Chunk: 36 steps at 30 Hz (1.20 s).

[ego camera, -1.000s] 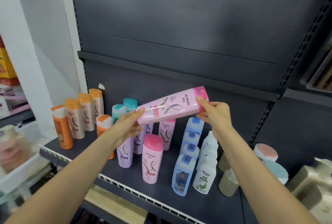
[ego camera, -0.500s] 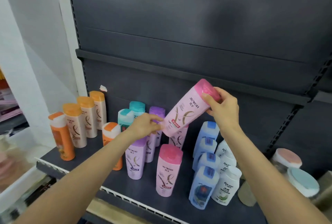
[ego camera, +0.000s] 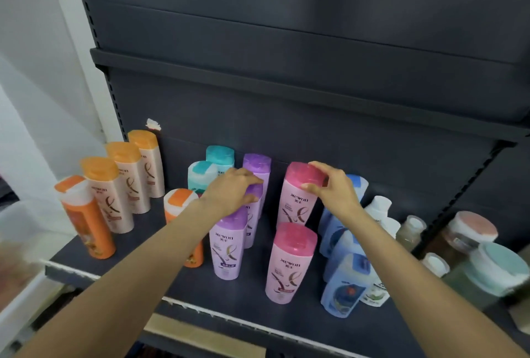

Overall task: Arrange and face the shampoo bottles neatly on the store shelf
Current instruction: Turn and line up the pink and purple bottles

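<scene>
A pink shampoo bottle (ego camera: 296, 210) stands upright at the back of the dark shelf (ego camera: 137, 245), label facing me. My right hand (ego camera: 334, 189) grips its pink cap from the right. A second pink bottle (ego camera: 289, 267) stands in front of it. My left hand (ego camera: 231, 194) hovers with relaxed fingers over the row of purple bottles (ego camera: 229, 245), its fingertips at the middle purple cap (ego camera: 255, 189). Teal-capped bottles (ego camera: 219, 156) stand behind my left hand.
Peach and orange bottles (ego camera: 120, 185) fill the shelf's left end. Blue bottles (ego camera: 345, 283) and white ones (ego camera: 380, 208) stand in rows right of the pink ones. Round jars (ego camera: 474, 228) sit further right. An upper shelf lip (ego camera: 286, 90) overhangs. A white bin (ego camera: 17, 231) is left.
The pink bottle went from tilted in the air between both hands to upright on the shelf. My left hand let go of it and moved over the purple bottles.
</scene>
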{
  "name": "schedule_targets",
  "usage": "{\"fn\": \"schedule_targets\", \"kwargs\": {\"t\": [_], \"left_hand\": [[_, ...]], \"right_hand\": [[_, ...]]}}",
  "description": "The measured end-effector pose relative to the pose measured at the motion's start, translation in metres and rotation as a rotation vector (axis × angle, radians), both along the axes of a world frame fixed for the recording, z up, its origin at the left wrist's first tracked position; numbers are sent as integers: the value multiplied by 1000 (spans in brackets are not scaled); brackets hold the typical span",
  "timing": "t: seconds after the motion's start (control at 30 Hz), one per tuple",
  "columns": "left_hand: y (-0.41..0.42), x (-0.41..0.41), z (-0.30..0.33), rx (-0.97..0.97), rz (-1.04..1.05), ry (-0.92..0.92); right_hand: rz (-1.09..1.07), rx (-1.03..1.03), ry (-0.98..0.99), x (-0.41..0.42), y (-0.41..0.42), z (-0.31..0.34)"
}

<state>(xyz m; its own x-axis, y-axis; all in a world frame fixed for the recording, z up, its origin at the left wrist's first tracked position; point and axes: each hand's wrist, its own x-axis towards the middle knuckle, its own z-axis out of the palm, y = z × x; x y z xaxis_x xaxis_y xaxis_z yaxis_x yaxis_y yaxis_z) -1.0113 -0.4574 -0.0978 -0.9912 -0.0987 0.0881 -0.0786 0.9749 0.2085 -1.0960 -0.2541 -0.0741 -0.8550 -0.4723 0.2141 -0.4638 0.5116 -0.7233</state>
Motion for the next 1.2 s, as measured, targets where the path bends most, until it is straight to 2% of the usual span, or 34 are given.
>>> {"fn": "schedule_targets", "kwargs": {"t": [0.33, 0.6, 0.83, 0.9, 1.0, 1.1, 1.2], "left_hand": [[-5, -1, -12, 40, -35, 36], [-9, -3, -17, 68, -41, 69], [-8, -4, -14, 13, -25, 91], [-9, -8, -10, 27, -6, 101], [-10, -17, -4, 63, 33, 128], [-14, -31, 0, 129, 42, 132], [-20, -50, -2, 149, 19, 95]], "right_hand": [[31, 162, -102, -11, -10, -39], [4, 81, -153, -7, -9, -54], [21, 131, -202, -13, -8, -52], [26, 63, -215, -18, -8, -48], [-51, -89, -107, -30, -10, -36], [-99, 32, 55, -48, -16, -29], [-45, 252, 83, -65, -26, -31]]}}
